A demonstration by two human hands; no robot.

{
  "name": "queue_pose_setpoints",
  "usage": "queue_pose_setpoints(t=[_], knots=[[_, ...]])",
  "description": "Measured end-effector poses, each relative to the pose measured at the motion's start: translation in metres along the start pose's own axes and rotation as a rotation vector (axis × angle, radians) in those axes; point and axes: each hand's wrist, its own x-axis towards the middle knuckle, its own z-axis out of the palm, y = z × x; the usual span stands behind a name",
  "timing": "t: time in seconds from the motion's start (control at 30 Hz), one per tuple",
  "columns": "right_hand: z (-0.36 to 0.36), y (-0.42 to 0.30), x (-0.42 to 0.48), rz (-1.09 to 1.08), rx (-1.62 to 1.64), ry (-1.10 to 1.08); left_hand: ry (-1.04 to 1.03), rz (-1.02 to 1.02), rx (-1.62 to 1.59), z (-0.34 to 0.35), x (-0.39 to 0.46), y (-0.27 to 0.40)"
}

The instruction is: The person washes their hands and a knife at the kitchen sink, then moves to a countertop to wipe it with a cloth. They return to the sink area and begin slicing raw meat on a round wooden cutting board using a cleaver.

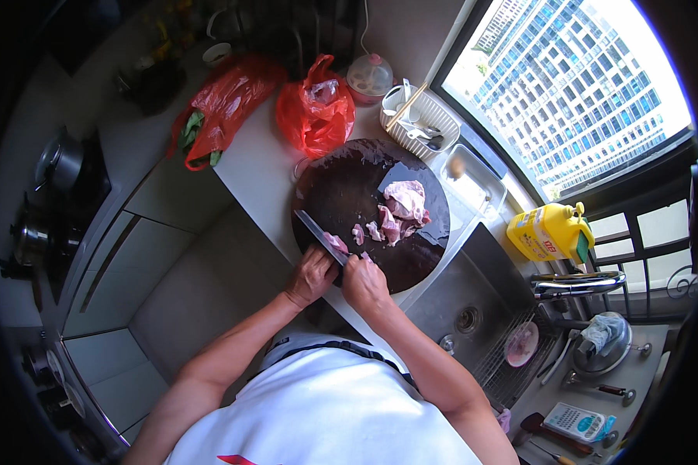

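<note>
My right hand (365, 285) grips the handle of a kitchen knife (317, 232), whose blade points up and left over a round dark chopping board (331, 180). Close on the blade's left side is my left hand (313, 274), fingers curled at the board's near edge; whether they pinch anything is hidden. A strip of raw meat (335, 242) lies against the blade's right side. Small cut meat pieces (358, 234) sit a little further right. Beyond them rests a larger lump of pale, skin-covered raw meat (406, 200), with pinker chunks beside it.
Two red plastic bags (232, 104) (316, 113) stand behind the board, one with green leaves. A white utensil basket (421, 125) and a clear tray (476, 180) line the window side. Right are a steel sink (442, 302) and a yellow pump bottle (544, 232).
</note>
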Motion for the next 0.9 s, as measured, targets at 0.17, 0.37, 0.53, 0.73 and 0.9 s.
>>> queue_pose_setpoints(t=[0.17,0.37,0.53,0.73,0.9], knots=[[-0.005,-0.003,0.009,-0.049,0.027,0.020,0.016,0.019,-0.010,-0.004,0.003,0.000],[-0.028,0.043,-0.033,0.126,0.102,-0.091,0.011,0.000,-0.033,-0.004,-0.001,0.000],[-0.036,0.048,-0.055,0.059,0.011,0.008,0.032,0.031,-0.012,-0.005,-0.003,-0.002],[-0.024,0.027,-0.051,0.035,-0.023,-0.121,0.015,0.037,0.072,-0.003,-0.007,-0.005],[-0.012,0.005,-0.013,-0.024,0.016,-0.038,0.001,0.058,0.044,-0.003,-0.005,-0.008]])
